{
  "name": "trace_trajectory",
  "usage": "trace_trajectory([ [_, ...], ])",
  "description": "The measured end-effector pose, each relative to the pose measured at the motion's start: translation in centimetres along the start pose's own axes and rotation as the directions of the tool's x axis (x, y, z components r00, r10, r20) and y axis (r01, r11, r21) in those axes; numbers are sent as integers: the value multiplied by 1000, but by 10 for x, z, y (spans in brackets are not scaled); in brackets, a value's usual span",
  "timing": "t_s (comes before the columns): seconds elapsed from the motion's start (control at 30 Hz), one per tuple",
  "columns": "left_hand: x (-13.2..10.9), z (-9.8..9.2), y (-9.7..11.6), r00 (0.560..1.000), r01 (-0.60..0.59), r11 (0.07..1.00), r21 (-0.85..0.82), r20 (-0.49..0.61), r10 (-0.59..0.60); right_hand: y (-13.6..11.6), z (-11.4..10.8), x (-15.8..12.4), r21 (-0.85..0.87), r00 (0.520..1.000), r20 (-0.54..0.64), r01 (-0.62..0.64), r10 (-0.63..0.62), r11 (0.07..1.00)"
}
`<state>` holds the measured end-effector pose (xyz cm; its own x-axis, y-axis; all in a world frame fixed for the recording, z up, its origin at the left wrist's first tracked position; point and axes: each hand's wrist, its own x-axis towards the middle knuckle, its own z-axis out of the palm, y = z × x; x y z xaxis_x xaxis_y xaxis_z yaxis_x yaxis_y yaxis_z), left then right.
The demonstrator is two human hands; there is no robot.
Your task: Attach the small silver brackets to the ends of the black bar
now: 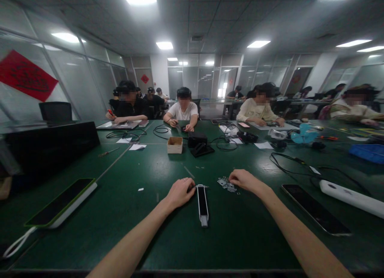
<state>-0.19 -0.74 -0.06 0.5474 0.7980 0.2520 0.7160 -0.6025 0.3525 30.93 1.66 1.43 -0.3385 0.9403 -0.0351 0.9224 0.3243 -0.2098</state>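
Observation:
In the head view a narrow device with a black face and white edges (203,204) lies lengthwise on the green table (126,230). At its far end a thin crosspiece sticks out to both sides. My left hand (181,192) rests beside that end with curled fingers, its fingertips by the crosspiece. What those fingers hold, if anything, is hidden. To the right is a loose pile of small grey metal parts (227,185), several of them flat. My right hand (243,179) reaches to the pile's right edge, fingers pinched together. Any part between them is too small to make out.
A green-edged phone on a white block (61,206) lies left. On the right are a dark phone (315,209) and a white power strip (351,198). A small cardboard box (175,146) and black stand (199,144) stand ahead. Several people work opposite.

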Motion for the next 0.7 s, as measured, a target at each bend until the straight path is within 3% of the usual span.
trace_trajectory([
  [0.17, 0, 0, 0, 1000, 12, 1000, -3, 2, -12, -13, -3, 1, -171, 999, -13, -38, 37, 984],
  [0.37, -2, -3, 2, 1000, 18, 1000, -9, 13, -18, -22, -3, 3, -203, 997, -50, -64, 55, 977],
  [0.57, -2, -2, 2, 1000, 5, 1000, 0, 7, -5, -23, -3, 0, -155, 977, -194, -115, 84, 981],
  [0.7, -1, 0, 0, 1000, -15, 1000, 13, -8, 15, -42, 3, -3, -48, 960, -281, -29, 14, 998],
])
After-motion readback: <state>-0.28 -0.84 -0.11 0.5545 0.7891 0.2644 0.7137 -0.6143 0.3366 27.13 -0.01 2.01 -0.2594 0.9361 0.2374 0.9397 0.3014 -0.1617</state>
